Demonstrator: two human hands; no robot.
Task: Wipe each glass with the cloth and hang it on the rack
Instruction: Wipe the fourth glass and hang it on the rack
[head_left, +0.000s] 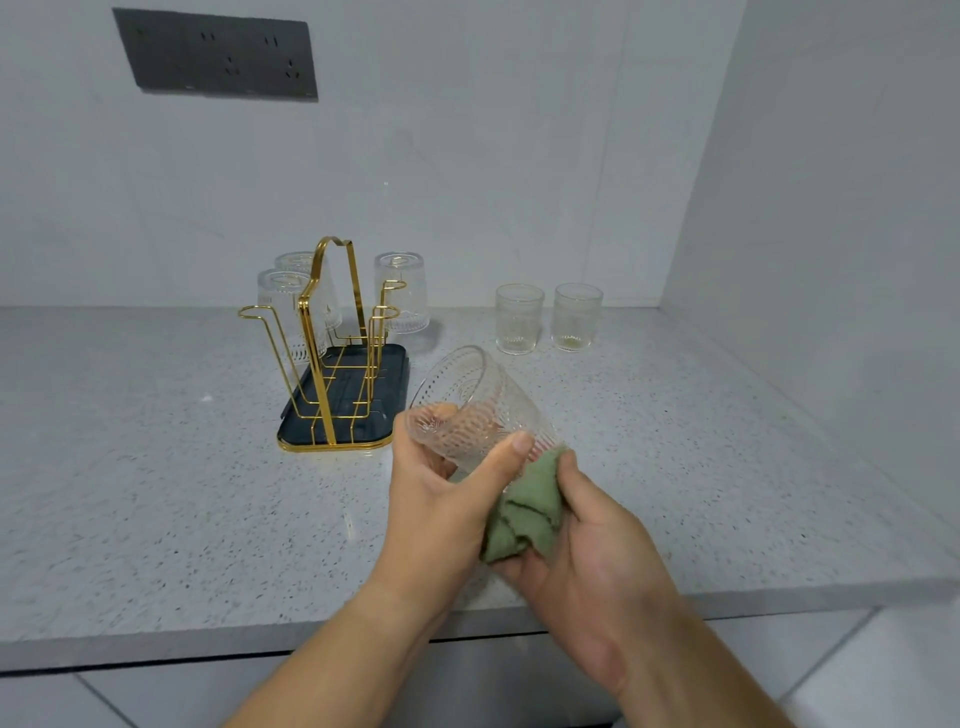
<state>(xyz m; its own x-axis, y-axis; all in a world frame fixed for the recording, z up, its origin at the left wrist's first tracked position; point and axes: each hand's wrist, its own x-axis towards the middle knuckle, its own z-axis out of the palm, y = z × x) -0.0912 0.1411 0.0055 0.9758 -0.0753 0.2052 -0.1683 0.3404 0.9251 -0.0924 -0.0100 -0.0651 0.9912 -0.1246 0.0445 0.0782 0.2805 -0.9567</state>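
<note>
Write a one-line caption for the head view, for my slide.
Left hand holds a tilted glass, right hand presses a green cloth against it; three glasses hang on the gold rack.

The cloth (524, 512) is partly hidden inside the right hand (597, 561).

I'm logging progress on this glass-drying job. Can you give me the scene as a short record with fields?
left hand: grips the held glass, which is tilted above the counter
right hand: holds the green cloth, bunched against the glass's lower end
rack: gold wire on a dark tray
hung glasses: three, upside down on the rack
upright glasses: two on the counter, right of the rack
free pegs: some on the near side
</note>
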